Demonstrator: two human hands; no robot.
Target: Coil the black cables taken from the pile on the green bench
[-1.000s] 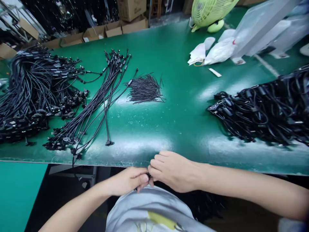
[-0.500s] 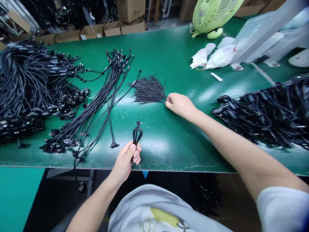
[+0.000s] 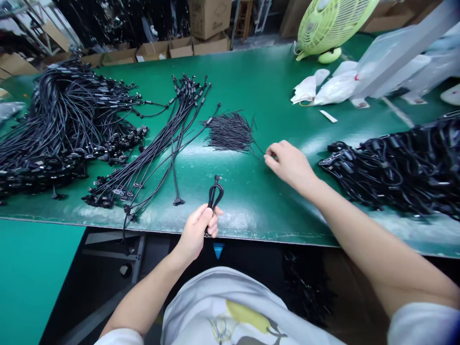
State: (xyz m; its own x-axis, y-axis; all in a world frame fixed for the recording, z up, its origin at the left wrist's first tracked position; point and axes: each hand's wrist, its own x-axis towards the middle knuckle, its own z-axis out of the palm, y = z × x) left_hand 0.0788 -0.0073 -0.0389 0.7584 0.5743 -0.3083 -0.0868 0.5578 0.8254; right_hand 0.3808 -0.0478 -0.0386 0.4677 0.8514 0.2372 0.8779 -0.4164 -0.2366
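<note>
Left hand (image 3: 199, 227) grips a cable (image 3: 216, 194) pointing plug-first at the worktop's (image 3: 258, 206) far edge. Right hand (image 3: 287, 162) pinches a tie (image 3: 258, 146) slanting far-left.

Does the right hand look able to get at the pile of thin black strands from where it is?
Probably yes: the right hand is just right of the pile of thin black strands, with seemingly only stray strands and bare green tabletop between.

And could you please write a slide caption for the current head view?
The left hand grips a looped black cable while the right hand holds a thin dark strand.
</note>
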